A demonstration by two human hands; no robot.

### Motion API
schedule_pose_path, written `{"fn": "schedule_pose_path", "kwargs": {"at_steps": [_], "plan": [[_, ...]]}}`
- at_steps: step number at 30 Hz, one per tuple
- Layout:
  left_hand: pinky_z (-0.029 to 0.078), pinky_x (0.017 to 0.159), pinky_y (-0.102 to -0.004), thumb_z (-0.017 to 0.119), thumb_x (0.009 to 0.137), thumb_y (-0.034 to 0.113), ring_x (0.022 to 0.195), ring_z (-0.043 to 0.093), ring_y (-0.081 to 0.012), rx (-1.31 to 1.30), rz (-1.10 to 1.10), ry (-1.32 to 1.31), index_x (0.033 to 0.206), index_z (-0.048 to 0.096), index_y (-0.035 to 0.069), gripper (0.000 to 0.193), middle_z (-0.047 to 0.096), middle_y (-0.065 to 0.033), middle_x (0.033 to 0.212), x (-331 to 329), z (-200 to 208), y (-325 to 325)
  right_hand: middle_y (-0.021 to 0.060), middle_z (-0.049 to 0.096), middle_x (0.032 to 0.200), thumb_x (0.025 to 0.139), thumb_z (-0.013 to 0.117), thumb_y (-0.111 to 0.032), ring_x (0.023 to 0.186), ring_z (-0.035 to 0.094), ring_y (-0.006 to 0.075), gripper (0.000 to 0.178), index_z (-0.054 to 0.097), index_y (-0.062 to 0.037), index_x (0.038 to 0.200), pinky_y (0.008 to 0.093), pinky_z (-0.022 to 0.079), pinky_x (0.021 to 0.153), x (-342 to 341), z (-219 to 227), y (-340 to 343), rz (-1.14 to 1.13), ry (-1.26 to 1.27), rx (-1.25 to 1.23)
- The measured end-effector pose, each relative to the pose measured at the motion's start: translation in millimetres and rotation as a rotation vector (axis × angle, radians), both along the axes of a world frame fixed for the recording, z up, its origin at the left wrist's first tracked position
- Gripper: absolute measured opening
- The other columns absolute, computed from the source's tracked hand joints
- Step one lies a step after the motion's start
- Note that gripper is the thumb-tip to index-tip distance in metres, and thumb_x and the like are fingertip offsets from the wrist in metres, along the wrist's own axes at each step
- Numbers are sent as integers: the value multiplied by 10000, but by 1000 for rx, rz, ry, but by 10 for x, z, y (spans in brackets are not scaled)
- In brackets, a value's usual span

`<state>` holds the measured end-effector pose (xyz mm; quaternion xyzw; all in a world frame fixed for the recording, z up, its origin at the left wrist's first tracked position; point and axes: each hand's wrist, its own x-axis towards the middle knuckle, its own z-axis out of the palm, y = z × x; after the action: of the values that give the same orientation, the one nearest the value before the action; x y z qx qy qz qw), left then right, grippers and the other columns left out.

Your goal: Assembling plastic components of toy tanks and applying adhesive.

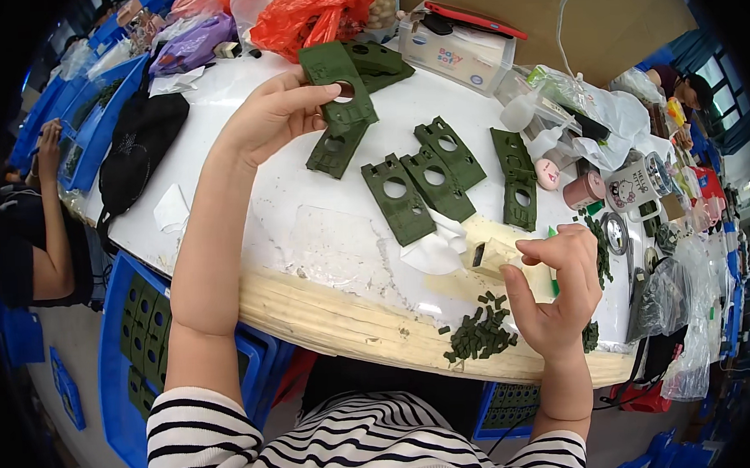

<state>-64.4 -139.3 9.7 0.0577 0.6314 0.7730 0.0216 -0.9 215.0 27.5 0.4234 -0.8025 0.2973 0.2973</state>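
A green panel (326, 67) is at the far left part of the tabletop (274, 213), just right of the left hand (268, 113), the nearer of the two by a wide margin. Its long axis runs from far to near, the near end leaning right. The left fingers are clamped on its left edge, the thumb lying across the top face to the round hole. The panel overlaps a lower panel (335, 150) on its near side; whether the two touch, I cannot tell. A dark panel (382, 60) lies just beyond, to the right.

From the right hand (561, 280), the held panel lies to the far left, well apart, with three loose panels (397, 201) between, their long axes also running far to near, near ends to the right. The right thumb and forefinger show a small gap between their tips, at a cream block (486, 256); whether they grip it or something tiny, I cannot tell. White tissue (438, 246) lies left of the block, and a pile of green bits (480, 336) on its near side, close to the tabletop's wooden edge. A green strip (518, 177) lies on the far side of the right hand.
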Motion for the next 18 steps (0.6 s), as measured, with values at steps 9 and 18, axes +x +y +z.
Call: {"fn": "schedule_pose_path", "kwargs": {"at_steps": [9, 18], "plan": [[442, 636, -197, 680, 873, 188, 764, 584, -43, -423, 35, -226, 1347, 467, 11, 548, 688, -43, 1015, 66, -103, -645, 9, 559, 649, 705, 776, -51, 622, 515, 199, 218, 640, -74, 874, 375, 410, 777, 3, 17, -5, -10, -5, 14], [480, 690, -211, 712, 845, 199, 870, 597, -71, -642, 49, -257, 1318, 524, -2, 547, 661, -53, 1078, 100, -140, -671, 10, 563, 648, 713, 765, -45, 620, 520, 196, 200, 640, -74, 866, 379, 417, 801, 15, 22, -8, -16, -14, 24]]}}
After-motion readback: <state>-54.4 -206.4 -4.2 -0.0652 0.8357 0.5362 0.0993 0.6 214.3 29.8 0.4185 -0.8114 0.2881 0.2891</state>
